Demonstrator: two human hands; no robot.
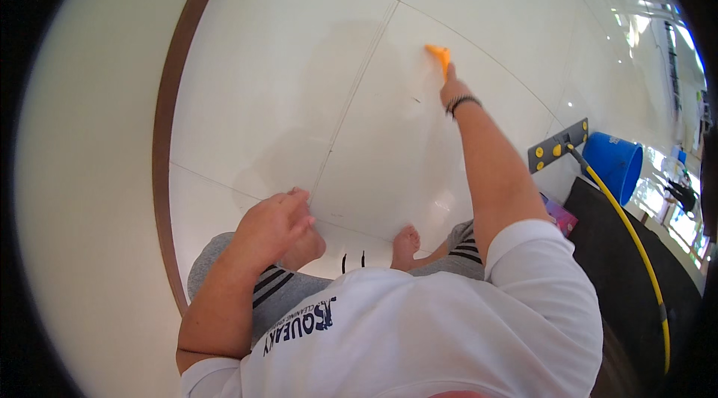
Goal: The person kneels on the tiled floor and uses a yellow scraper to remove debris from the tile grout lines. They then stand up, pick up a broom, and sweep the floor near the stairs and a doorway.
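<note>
My right hand (pixel 455 90), with a dark beaded bracelet at the wrist, reaches out over the white tiled floor (pixel 381 134). It grips the handle of an orange tool (pixel 441 56), perhaps a scraper or small brush; blur hides its exact kind. A small dark speck (pixel 416 99) lies on the tile to the left of that hand. My left hand (pixel 277 224) hangs over my left knee and foot, its fingers apart and nothing seen in it. Grout lines cross the floor between my bare feet and the tool.
At the right, a flat mop (pixel 558 145) with a yellow pole (pixel 625 218) rests near a blue bucket (pixel 614 165) lying on its side. A black mat (pixel 606 263) and a purple packet (pixel 561 214) are beside me. Brown skirting (pixel 162 134) edges the wall at the left.
</note>
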